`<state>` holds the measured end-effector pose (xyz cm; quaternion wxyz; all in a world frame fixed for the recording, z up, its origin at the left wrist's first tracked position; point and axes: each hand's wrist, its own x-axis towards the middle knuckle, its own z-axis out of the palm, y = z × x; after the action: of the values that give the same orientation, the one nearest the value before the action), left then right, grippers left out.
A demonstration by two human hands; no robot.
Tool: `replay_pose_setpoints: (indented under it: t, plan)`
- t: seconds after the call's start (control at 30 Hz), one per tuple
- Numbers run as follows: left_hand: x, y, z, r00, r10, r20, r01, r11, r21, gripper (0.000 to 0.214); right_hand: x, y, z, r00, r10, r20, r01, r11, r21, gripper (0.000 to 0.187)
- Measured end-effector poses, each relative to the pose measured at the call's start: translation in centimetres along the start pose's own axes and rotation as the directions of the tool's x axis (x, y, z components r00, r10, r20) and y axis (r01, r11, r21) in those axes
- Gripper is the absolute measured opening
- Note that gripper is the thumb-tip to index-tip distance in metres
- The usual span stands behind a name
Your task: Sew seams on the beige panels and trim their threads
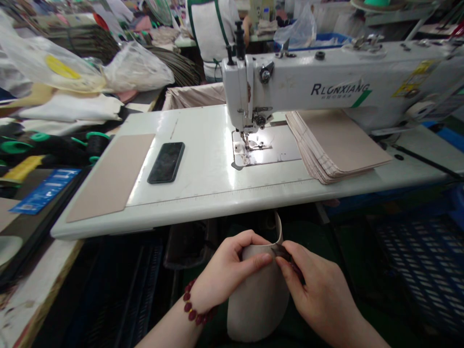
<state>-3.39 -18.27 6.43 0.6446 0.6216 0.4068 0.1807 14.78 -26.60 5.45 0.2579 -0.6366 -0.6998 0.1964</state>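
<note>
"What have the hands got, from where you sit?"

"My left hand (228,270), with a red beaded bracelet (192,304) on its wrist, pinches the top edge of a curved beige sheet (257,302) between thumb and fingers. My right hand (319,285) is clamped on a small dark strip (284,254) at that same edge. The two hands are close together, almost touching."

"Can you make out that strip?"

"No, it's too small and partly hidden by the fingers."

"Where's the sheet?"

"Held up in the air below the near edge of a long white worktable (203,212), not touching it, bowed into a loose curl."

"And farther out?"

"On the worktable lie a flat beige rectangular panel (112,169) and a black smartphone (166,162). Beyond them, a white RLONXIANG sewing machine (290,82) stands with its needle over a metal plate, and a thick stack of beige panels (337,145) lies just to its right, under its arm. A blue plastic crate (416,270) sits low on the right. Farther back, a co-worker (212,34) in a white top with green apron straps faces away."
</note>
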Motion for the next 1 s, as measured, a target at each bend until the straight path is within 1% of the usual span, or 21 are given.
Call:
replay_pose_setpoints:
  t: [0.07, 0.2, 0.33, 0.53, 0.7, 0.73, 0.8, 0.9, 1.0]
  plan:
    - [0.0, 0.0, 0.1, 1.0, -0.007, 0.004, 0.007, 1.0, -0.009, 0.022, -0.1, -0.1, 0.1, 1.0, 0.011, -0.009, -0.011, 1.0, 0.0, 0.015]
    - [0.1, -0.1, 0.1, 1.0, -0.013, 0.023, 0.013, 1.0, -0.018, 0.022, -0.2, -0.2, 0.8, 0.997, 0.031, -0.077, -0.03, 0.999, 0.018, 0.011]
    - [0.2, -0.1, 0.1, 0.999, -0.016, 0.045, 0.015, 1.0, 0.006, 0.023, -0.2, -0.3, 1.4, 0.997, 0.024, -0.073, -0.023, 1.0, 0.011, 0.012]
    - [0.1, -0.1, 0.1, 0.998, 0.003, 0.065, -0.003, 1.0, 0.013, 0.025, 0.2, -0.5, 1.2, 0.998, -0.037, -0.057, 0.032, 0.996, -0.089, 0.015]
    - [0.0, -0.2, 0.2, 0.999, 0.028, 0.035, -0.03, 0.998, 0.05, 0.024, 0.5, -0.7, 1.1, 0.996, -0.082, -0.045, 0.071, 0.975, -0.211, 0.02]
    - [0.0, -0.2, 0.2, 0.999, 0.026, 0.032, -0.028, 0.998, 0.05, 0.024, 0.5, -0.7, 1.1, 0.996, -0.083, -0.042, 0.073, 0.976, -0.207, 0.021]
    - [0.0, -0.2, 0.2, 0.999, 0.014, 0.033, -0.015, 0.999, 0.032, 0.024, 0.6, -0.6, 0.9, 0.998, -0.06, -0.03, 0.055, 0.988, -0.142, 0.022]
    - [0.0, -0.1, 0.1, 0.999, -0.01, 0.033, 0.01, 1.0, 0.001, 0.025, 0.5, -0.3, 0.4, 1.0, 0.013, 0.013, -0.013, 1.0, 0.006, 0.021]
    - [0.0, 0.0, 0.1, 1.0, -0.014, 0.024, 0.014, 0.999, -0.031, 0.027, 0.5, -0.1, -0.1, 0.996, 0.058, 0.062, -0.062, 0.996, 0.066, 0.017]
